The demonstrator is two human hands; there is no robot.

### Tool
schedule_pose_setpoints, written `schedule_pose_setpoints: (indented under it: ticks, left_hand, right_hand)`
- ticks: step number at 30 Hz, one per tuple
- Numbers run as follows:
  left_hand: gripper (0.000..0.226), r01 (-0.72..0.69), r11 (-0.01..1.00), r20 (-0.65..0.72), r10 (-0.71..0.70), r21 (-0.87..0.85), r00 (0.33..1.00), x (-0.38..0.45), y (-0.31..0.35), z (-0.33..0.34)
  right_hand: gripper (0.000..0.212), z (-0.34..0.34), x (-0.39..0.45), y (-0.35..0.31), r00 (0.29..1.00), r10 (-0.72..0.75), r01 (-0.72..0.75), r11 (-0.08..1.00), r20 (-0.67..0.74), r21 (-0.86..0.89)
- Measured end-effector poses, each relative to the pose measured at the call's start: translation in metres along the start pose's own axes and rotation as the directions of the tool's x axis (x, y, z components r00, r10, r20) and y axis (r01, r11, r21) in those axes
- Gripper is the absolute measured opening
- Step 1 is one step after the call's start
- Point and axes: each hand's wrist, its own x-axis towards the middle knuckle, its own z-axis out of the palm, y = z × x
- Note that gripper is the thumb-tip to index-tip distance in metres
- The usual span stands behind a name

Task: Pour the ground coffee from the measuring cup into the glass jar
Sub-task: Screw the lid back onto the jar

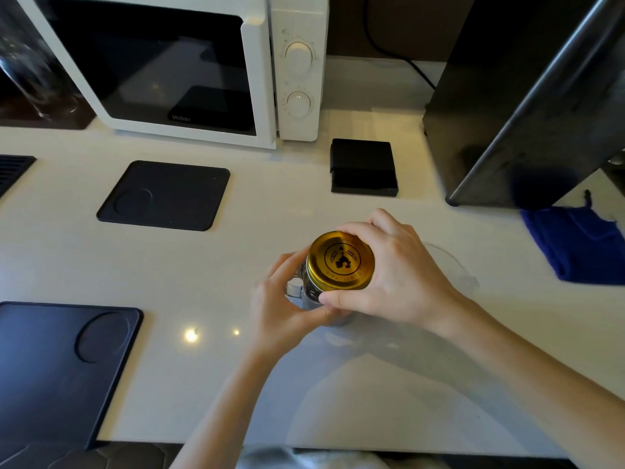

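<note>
A glass jar (306,294) with a handle stands on the white counter near the middle, topped by a gold lid (340,260) with a black emblem. My left hand (280,306) wraps the jar's body and handle from the left. My right hand (392,272) grips the lid's rim from the right, with fingers curled around it. A clear plastic measuring cup (453,265) sits on the counter just behind my right hand, mostly hidden and hard to make out. I cannot see any coffee.
A white microwave (189,62) stands at the back. Two black mats lie to the left (165,194) (50,367). A black box (363,167) sits behind the jar, a dark steel appliance (524,106) at the right, a blue cloth (578,242) beside it.
</note>
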Motion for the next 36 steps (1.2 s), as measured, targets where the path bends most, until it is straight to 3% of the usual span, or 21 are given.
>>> schedule_pose_setpoints:
  ticks: [22,36]
  left_hand:
    - [0.071,0.09,0.995,0.064,-0.093,0.053,0.994,0.144,-0.042,0.019]
    - [0.077,0.079,0.996,0.031,-0.08,0.032,0.996,0.155,-0.049,0.031]
  right_hand:
    - [0.075,-0.01,0.128,0.057,0.999,-0.034,0.035,0.998,-0.003,0.058]
    - [0.092,-0.007,0.14,0.073,1.0,-0.006,0.002,0.99,0.028,0.144]
